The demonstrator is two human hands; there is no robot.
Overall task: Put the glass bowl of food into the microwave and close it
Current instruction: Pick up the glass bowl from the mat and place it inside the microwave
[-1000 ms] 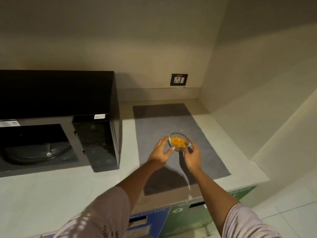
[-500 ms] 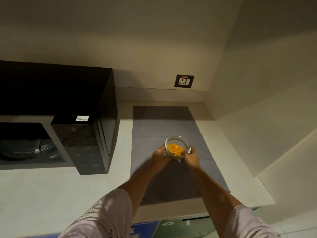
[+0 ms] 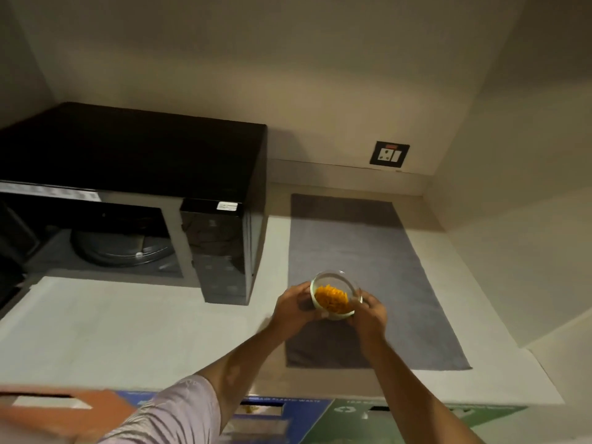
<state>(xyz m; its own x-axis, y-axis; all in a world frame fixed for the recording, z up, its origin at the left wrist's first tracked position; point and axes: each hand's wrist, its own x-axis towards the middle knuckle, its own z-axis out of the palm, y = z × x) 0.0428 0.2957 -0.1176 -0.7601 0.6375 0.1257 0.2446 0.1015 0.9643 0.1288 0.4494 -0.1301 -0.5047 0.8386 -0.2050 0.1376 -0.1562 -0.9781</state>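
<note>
Head view: bowl [image 3: 334, 294] of orange food, clasped between left hand [image 3: 293, 307] and right hand [image 3: 368, 315], above grey mat [image 3: 368, 251]. Microwave [image 3: 134, 161] left, cavity open, control panel [image 3: 221, 251] nearest bowl. Wall socket [image 3: 389, 154] behind.

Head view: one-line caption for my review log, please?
Both hands, left hand and right hand, hold a glass bowl of orange food above a grey mat, beside the open microwave.

glass bowl [image 3: 335, 285]: clear, orange food
microwave [image 3: 134, 158]: glossy black
mat [image 3: 368, 251]: plain grey
desk [image 3: 112, 331]: pale off-white
sleeve [image 3: 179, 415]: light lilac
wall socket [image 3: 389, 154]: black plate, white switch
</note>
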